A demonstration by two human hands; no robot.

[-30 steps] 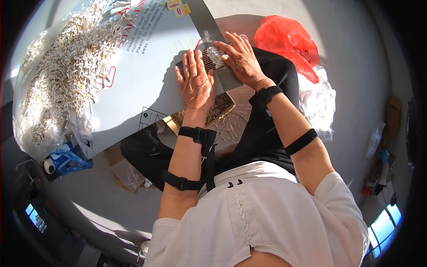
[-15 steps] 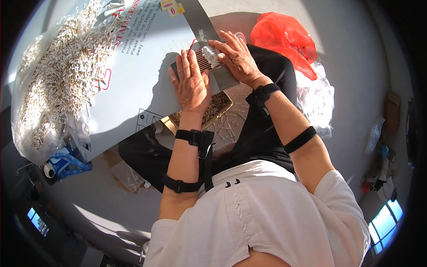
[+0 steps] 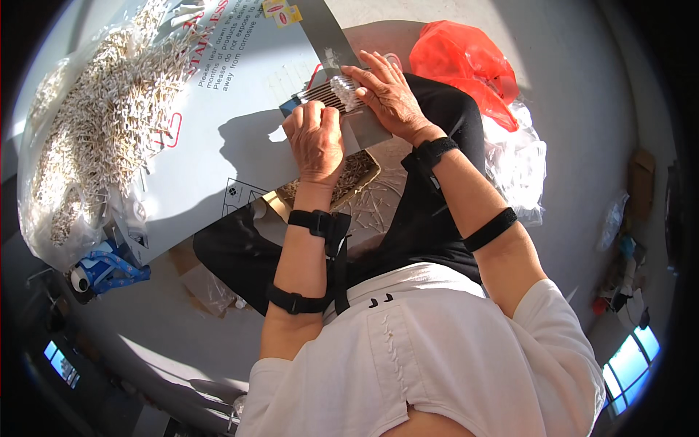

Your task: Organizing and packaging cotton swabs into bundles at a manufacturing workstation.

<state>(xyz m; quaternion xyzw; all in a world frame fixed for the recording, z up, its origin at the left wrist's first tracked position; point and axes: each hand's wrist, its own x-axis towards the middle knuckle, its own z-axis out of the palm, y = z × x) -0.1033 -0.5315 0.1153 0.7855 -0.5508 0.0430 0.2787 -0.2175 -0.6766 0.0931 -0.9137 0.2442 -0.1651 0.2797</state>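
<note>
My left hand (image 3: 317, 142) rests with curled fingers on the near edge of a dark slotted tray (image 3: 320, 95) and holds it against the white sheet (image 3: 240, 138). My right hand (image 3: 386, 91) lies flat with fingers apart on a small clump of white pieces (image 3: 344, 93) at the tray's right end. A long grey metal strip (image 3: 331, 40) runs from the top edge down under my right hand. Below my left wrist sits a shallow cardboard box (image 3: 357, 175) filled with thin pale sticks.
A big heap of small white sticks (image 3: 102, 124) covers the left of the sheet. A red plastic bag (image 3: 466, 65) and a clear bag of white pieces (image 3: 520, 167) lie to the right. A blue tape dispenser (image 3: 105, 269) sits lower left. My black-trousered legs are folded underneath.
My left hand's fingers have curled from flat to bent at the tray's edge. My right hand stays on the white pieces, shifted slightly.
</note>
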